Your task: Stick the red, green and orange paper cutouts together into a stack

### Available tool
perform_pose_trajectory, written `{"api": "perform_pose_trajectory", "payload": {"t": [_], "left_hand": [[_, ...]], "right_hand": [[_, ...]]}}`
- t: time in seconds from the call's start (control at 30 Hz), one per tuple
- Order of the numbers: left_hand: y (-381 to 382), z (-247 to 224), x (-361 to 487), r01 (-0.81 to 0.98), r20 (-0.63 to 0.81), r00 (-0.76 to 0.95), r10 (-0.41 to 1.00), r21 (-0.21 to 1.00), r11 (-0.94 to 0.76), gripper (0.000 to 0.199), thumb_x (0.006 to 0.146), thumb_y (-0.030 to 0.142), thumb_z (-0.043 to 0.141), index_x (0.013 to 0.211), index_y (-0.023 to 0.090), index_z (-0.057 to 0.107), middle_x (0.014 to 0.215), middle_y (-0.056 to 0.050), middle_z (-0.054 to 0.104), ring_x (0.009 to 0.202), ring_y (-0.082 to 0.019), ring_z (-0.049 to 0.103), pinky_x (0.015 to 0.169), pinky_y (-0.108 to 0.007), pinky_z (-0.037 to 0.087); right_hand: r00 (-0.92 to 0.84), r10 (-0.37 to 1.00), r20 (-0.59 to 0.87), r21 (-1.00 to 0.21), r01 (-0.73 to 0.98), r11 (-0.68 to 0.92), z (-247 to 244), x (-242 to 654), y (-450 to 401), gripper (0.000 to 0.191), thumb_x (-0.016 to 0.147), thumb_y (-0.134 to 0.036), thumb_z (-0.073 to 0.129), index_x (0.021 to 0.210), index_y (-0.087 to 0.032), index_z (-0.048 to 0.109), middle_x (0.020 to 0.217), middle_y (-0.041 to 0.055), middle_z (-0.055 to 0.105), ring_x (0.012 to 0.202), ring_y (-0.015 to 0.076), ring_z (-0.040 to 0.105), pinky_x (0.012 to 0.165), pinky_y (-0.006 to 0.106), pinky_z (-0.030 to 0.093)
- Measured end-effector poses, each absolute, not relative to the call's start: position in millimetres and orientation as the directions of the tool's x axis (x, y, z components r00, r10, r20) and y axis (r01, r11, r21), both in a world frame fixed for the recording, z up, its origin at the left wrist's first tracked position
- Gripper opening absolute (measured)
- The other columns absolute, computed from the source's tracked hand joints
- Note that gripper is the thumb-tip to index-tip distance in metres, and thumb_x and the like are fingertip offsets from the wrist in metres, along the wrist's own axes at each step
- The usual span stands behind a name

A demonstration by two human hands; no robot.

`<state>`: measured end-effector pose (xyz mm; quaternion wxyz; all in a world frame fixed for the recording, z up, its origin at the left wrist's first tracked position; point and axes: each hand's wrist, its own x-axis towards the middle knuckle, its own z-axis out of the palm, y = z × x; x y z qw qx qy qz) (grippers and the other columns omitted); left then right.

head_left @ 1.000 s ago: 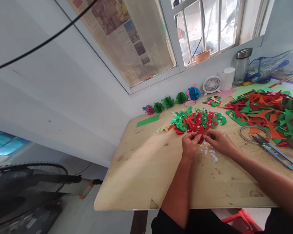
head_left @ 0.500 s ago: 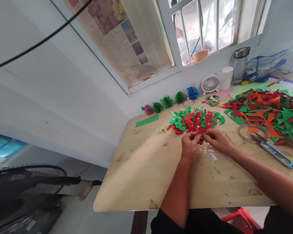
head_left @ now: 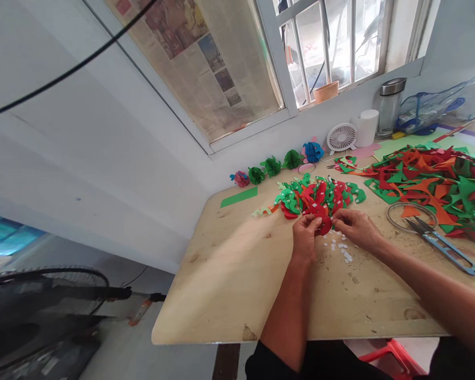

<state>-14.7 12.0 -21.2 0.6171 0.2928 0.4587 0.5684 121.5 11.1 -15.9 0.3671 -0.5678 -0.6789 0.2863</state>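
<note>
In the lower right centre of the frame, the left hand [head_left: 305,232] pinches a red paper cutout [head_left: 323,225]. The cutout lies to the right of this hand; its long axis I cannot tell, because fingers cover part. The right hand [head_left: 354,228] is just beside its right edge, fingertips close together; whether they hold something, I cannot tell. Below are small white squares [head_left: 345,253] on the wooden table [head_left: 237,285], above is a red-and-green cutout pile [head_left: 291,196]. Behind, at upper right, stands a barred window [head_left: 339,50].
</note>
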Motion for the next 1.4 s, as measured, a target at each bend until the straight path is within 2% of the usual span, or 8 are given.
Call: {"api": "perform_pose_trajectory", "payload": {"t": [0.13,0.27,0.5,0.8,0.97,1.1,1.3,1.4], "left_hand": [[12.3,-21.0,-15.6,-0.401,-0.225,-0.077,0.971,0.899,0.177,0.02,0.053,0.027,0.073,0.065,0.014,0.063,0.06,-0.001,0.063,0.055,-0.01,0.057,0.055,-0.021,0.044],[11.5,-20.6,-14.4,-0.361,-0.212,-0.027,0.977,0.913,0.188,0.022,0.054,0.031,0.072,0.065,0.014,0.064,0.06,-0.001,0.063,0.055,-0.01,0.056,0.055,-0.022,0.044],[10.1,-16.4,-11.8,-0.293,-0.168,0.01,0.986,0.942,0.164,0.024,0.051,0.033,0.074,0.058,0.014,0.061,0.054,0.0,0.059,0.051,-0.009,0.053,0.056,-0.023,0.044],[9.4,-17.8,-12.4,-0.2,-0.154,0.076,0.985,0.966,0.166,0.024,0.054,0.034,0.073,0.06,0.013,0.061,0.053,-0.001,0.059,0.049,-0.01,0.053,0.052,-0.023,0.042],[12.0,-19.7,-13.7,-0.289,-0.152,0.031,0.988,0.945,0.154,0.03,0.055,0.034,0.073,0.074,0.014,0.064,0.064,-0.002,0.063,0.049,-0.01,0.056,0.051,-0.023,0.043],[13.2,-22.1,-14.2,-0.345,-0.128,0.021,0.992,0.93,0.128,0.028,0.055,0.034,0.073,0.071,0.013,0.064,0.066,-0.002,0.063,0.051,-0.009,0.055,0.051,-0.022,0.044],[12.9,-20.5,-13.0,-0.282,-0.118,-0.048,0.992,0.954,0.1,0.022,0.057,0.031,0.072,0.066,0.012,0.065,0.06,-0.001,0.061,0.049,-0.009,0.053,0.051,-0.022,0.044],[10.7,-16.2,-12.1,-0.205,-0.068,-0.128,0.989,0.978,0.041,0.017,0.059,0.029,0.07,0.064,0.013,0.065,0.058,-0.001,0.061,0.049,-0.009,0.052,0.052,-0.022,0.044]], "right_hand": [[-0.004,0.989,0.146,-0.831,0.542,0.125,-15.6,124.1,12.5,0.026,0.074,-0.036,0.046,0.054,-0.02,0.048,0.046,-0.0033,0.045,0.046,0.0112,0.041,0.046,0.024,0.03],[0.104,0.973,0.205,-0.884,0.447,0.138,-20.9,128.0,17.1,0.011,0.069,-0.029,0.049,0.071,-0.02,0.056,0.059,-0.0014,0.056,0.054,0.0131,0.048,0.051,0.024,0.037],[0.049,0.986,0.159,-0.93,0.343,0.133,-1.3,123.6,10.8,0.021,0.072,-0.038,0.05,0.071,-0.02,0.06,0.059,-0.0001,0.056,0.056,0.0144,0.048,0.052,0.026,0.037],[-0.01,1.0,0.01,-0.998,0.055,0.01,2.6,120.6,7.7,0.027,0.062,-0.046,0.064,0.068,-0.02,0.057,0.063,0.0017,0.06,0.056,0.0148,0.054,0.051,0.026,0.043],[-0.073,0.997,0.006,-0.998,0.059,0.01,0.3,118.6,7.3,0.029,0.063,-0.047,0.065,0.068,-0.019,0.058,0.062,0.0008,0.059,0.055,0.0134,0.052,0.05,0.025,0.042],[-0.091,0.996,0.015,-0.997,0.068,0.021,-2.6,117.6,7.9,0.031,0.063,-0.048,0.065,0.069,-0.018,0.058,0.061,0.0004,0.059,0.054,0.0127,0.051,0.048,0.024,0.04],[-0.114,0.993,0.041,-0.993,0.102,0.052,-14.5,119.3,13.1,0.029,0.068,-0.047,0.061,0.073,-0.019,0.058,0.065,0.0015,0.061,0.057,0.0146,0.054,0.051,0.026,0.042],[-0.025,0.989,0.144,-0.952,0.269,0.145,-20.1,121.2,14.7,0.021,0.072,-0.04,0.058,0.076,-0.02,0.057,0.068,0.0016,0.061,0.06,0.0147,0.053,0.054,0.026,0.042]]}}
